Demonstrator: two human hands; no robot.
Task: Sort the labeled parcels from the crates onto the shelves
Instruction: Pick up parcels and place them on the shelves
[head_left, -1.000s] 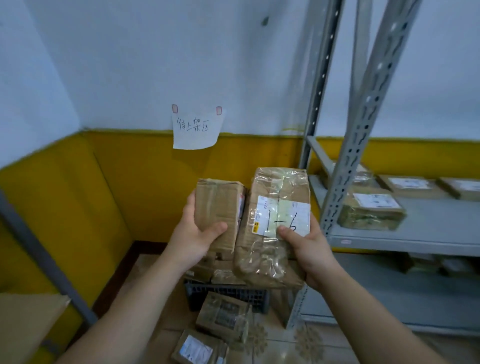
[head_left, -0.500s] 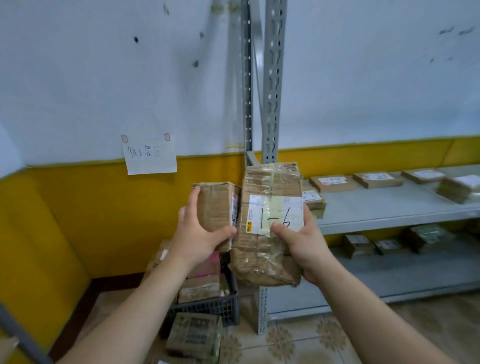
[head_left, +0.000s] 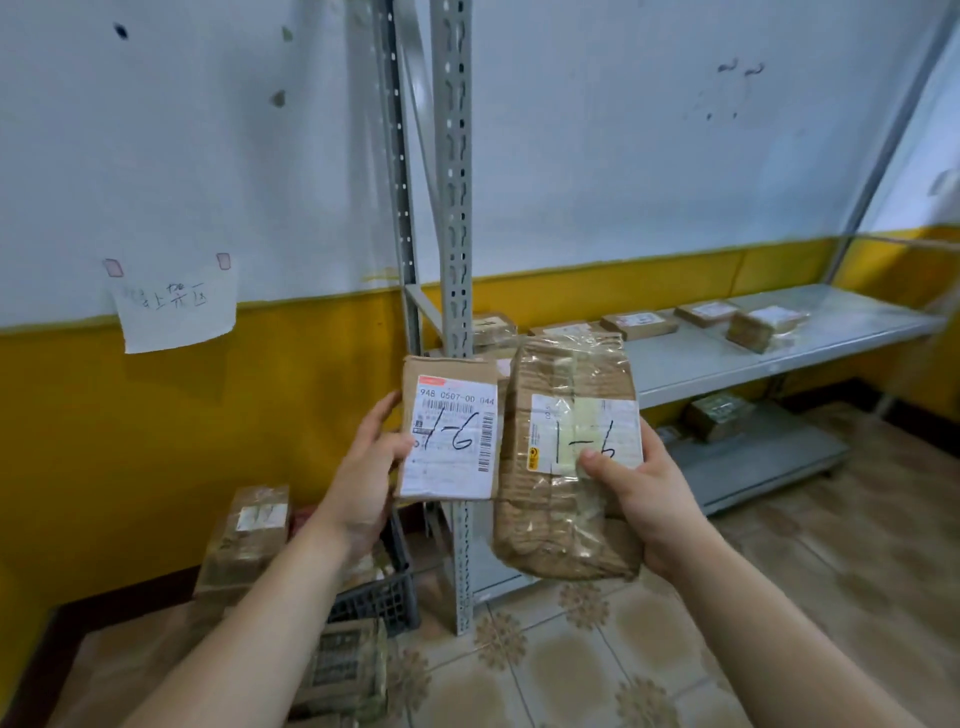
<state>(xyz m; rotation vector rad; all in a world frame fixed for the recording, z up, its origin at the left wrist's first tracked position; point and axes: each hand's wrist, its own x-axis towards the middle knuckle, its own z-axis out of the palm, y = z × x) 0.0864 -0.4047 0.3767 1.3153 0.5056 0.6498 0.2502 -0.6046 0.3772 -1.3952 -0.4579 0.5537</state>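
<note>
1. My left hand (head_left: 363, 467) grips the small parcel (head_left: 449, 436), its label marked "1-6".
2. My right hand (head_left: 639, 493) holds the taped parcel (head_left: 566, 467), touching the first.
3. I see both raised before the shelf (head_left: 701, 364), at its left end, above the crate (head_left: 384, 597).

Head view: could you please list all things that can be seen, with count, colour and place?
small parcel: one, brown with white label "1-6", held up on the left
large parcel: one, brown under clear tape, label "1-6", held up on the right
shelf parcels: at least five, brown, upper shelf
lower parcel: one, brown, lower shelf
rack: one, grey, against wall
crate: one, dark, floor left of rack
loose parcels: at least two, brown, around the crate
note: one, white, taped on wall
left hand: one, holds small parcel
right hand: one, holds large parcel
</note>
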